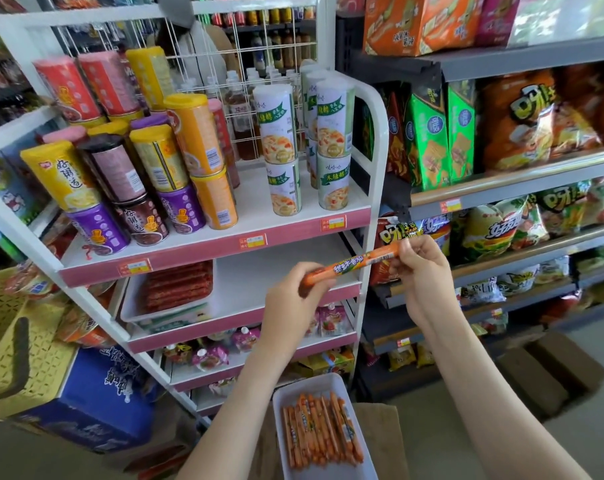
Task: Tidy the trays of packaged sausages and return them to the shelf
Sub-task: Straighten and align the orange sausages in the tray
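Note:
I hold one long orange packaged sausage [354, 263] level in front of the white rack. My left hand [291, 292] grips its left end and my right hand [420, 268] pinches its right end. Below, a white tray [328, 382] rests on a cardboard box and holds several orange sausages [323, 429] lying side by side. On the rack's second shelf [279, 289] stands another white tray [137, 306] with several red sausages [179, 285]; the right half of that shelf is bare.
Stacked cans [148, 178] fill the rack's top shelf; drink pouches [210, 355] lie on the lower ones. A grey shelf unit of snack bags [501, 230] stands to the right. A yellow basket [13, 341] and blue carton [99, 403] sit at left, brown boxes [550, 372] on the floor.

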{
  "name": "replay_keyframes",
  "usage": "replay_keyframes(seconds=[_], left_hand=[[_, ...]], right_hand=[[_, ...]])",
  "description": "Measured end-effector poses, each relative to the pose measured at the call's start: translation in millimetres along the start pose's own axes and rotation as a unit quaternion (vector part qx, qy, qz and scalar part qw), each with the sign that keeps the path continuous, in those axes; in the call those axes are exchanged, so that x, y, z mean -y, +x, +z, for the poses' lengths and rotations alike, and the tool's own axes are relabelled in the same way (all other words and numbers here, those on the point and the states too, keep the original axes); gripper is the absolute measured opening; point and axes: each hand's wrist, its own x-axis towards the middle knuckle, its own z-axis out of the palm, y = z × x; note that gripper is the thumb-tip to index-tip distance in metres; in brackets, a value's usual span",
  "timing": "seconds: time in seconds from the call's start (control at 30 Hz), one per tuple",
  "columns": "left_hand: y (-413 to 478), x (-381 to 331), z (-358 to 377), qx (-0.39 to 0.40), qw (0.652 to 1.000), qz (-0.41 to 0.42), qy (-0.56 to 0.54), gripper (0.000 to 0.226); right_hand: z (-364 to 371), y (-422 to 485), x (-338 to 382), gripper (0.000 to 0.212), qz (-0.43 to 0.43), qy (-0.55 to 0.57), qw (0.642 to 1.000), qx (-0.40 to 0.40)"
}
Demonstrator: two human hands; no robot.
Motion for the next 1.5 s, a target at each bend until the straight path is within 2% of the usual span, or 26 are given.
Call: replay_keyframes(seconds=[0.07,0.13,0.2,0.33,0.4,0.47,0.57,0.67,0.77,0.83,0.9,1.0,1.17,1.27,1.37,1.5], left_hand=[[1.8,-4.5,-0.4,0.002,0.985,-0.068,-0.159,0.017],[2.5,-10.9,0.0,0.006,0.944,-0.112,-0.31,0.017],[3.6,-14.2,2.8,0.006,0.934,-0.112,-0.34,0.019],[6.8,-21.1,12.6,0.03,0.953,-0.068,-0.295,0.023],[8.4,-24.0,16.0,0.03,0.959,-0.046,-0.278,0.018],[8.6,-25.2,17.7,0.032,0.97,-0.016,-0.242,0.014],[8.7,-21.2,20.5,0.032,0.993,0.042,-0.109,0.01],[9.8,-13.3,24.9,0.004,0.995,0.099,0.025,0.018],[9.0,-10.9,26.5,0.004,0.994,0.091,0.057,0.028],[9.3,-9.4,26.2,-0.014,0.99,0.115,0.083,0.03],[10.7,-7.3,26.7,-0.033,0.982,0.15,0.111,0.033],[12.5,-4.2,26.8,-0.025,0.984,0.148,0.1,0.038],[13.8,-8.4,13.9,0.055,0.996,0.046,0.048,0.052],[14.8,-3.9,6.2,0.071,0.997,0.011,0.023,0.031],[10.6,-1.8,-1.3,0.053,0.994,-0.018,-0.096,0.01],[6.2,-13.3,-6.9,-0.002,0.95,-0.079,-0.301,0.017]], right_hand=[[-2.2,4.0,-9.5,0.023,0.031,0.023,0.999,-0.004],[-2.7,5.7,-20.3,0.023,0.063,0.043,0.997,-0.002],[-1.4,6.7,-28.2,0.026,0.094,0.059,0.994,-0.004],[6.3,8.7,-40.0,0.031,0.12,0.046,0.992,-0.016],[6.5,7.8,-45.1,0.029,0.12,-0.012,0.993,0.009],[4.0,4.3,-45.9,0.025,0.1,-0.119,0.986,0.056],[4.1,-3.8,-32.7,0.012,0.022,-0.245,0.964,0.097],[11.9,-13.0,-11.3,0.017,-0.083,-0.22,0.959,0.158],[19.6,-19.5,-0.3,0.02,-0.156,-0.25,0.927,0.232],[22.4,-18.9,-1.7,0.022,-0.201,-0.298,0.908,0.216],[23.2,-18.2,-2.2,0.026,-0.203,-0.277,0.921,0.183],[22.1,-17.5,-1.7,0.024,-0.16,-0.21,0.953,0.146],[11.5,-8.1,-10.9,0.012,-0.053,-0.073,0.993,0.08],[1.7,0.0,-15.1,0.016,0.009,0.018,0.999,0.042],[-6.7,6.9,-18.4,0.013,0.048,0.073,0.996,0.008],[-4.8,8.3,-23.1,0.019,0.084,0.141,0.986,-0.004]])
